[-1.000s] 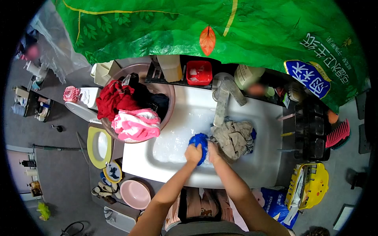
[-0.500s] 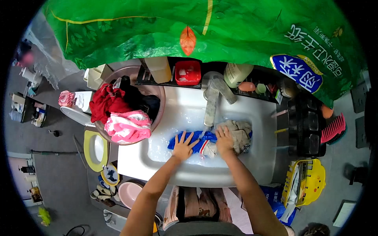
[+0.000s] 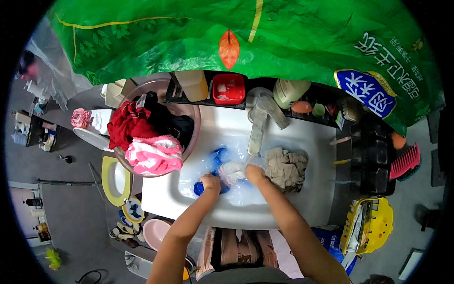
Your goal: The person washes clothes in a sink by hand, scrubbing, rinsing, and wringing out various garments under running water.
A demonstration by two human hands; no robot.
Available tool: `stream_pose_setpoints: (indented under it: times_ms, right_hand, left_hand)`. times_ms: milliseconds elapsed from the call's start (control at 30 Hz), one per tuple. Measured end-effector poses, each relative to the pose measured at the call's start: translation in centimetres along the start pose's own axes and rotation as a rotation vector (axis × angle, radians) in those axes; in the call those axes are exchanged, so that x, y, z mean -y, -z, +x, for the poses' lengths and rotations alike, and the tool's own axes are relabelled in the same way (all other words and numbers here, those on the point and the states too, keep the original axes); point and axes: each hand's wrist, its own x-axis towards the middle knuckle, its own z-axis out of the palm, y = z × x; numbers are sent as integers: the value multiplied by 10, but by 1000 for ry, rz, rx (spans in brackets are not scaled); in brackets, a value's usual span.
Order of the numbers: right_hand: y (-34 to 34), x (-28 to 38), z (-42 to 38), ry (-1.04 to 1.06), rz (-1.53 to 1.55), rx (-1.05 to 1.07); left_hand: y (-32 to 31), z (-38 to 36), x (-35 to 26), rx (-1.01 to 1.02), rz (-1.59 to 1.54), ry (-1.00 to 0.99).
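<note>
A blue and white garment (image 3: pixel 222 166) lies wet in the white sink (image 3: pixel 312 199). My left hand (image 3: pixel 209 182) grips its blue end at the near left. My right hand (image 3: pixel 254 173) grips the pale bunched part beside it. A crumpled grey-brown cloth (image 3: pixel 285 167) sits in the sink just right of my right hand. The tap (image 3: pixel 258 125) stands above the garment.
A basin (image 3: pixel 191 142) heaped with red, pink and dark laundry stands left of the sink. A shelf behind holds a red box (image 3: pixel 229 88) and bottles. A green plastic sheet (image 3: pixel 236 38) hangs overhead. A yellow crate (image 3: pixel 373 225) and a pink comb (image 3: pixel 405 161) are at right.
My hands went from flat on the spread garment to gripping it bunched. The garment has shifted left, away from the grey-brown cloth.
</note>
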Motion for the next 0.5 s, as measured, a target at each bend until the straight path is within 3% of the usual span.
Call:
stream_pose_setpoints:
  times_ms: [67, 200, 267, 367, 433, 500]
  right_hand:
    - [-37, -19, 8, 68, -123, -95]
    - [-75, -44, 10, 101, -412, -232]
    - [-85, -49, 12, 130, -531, -354]
    - [-35, -14, -20, 95, -789, 76]
    - [-55, -25, -11, 50, -723, 94]
    - [-61, -28, -7, 35, -696, 137]
  left_hand:
    - [12, -3, 22, 113, -175, -78]
    - [16, -18, 47, -19, -337, 77]
    - [9, -25, 45, -190, -224, 86]
    - [7, -32, 41, -476, -240, 11]
    - [9, -31, 36, -739, -324, -111]
    - [7, -31, 32, -653, -373, -245]
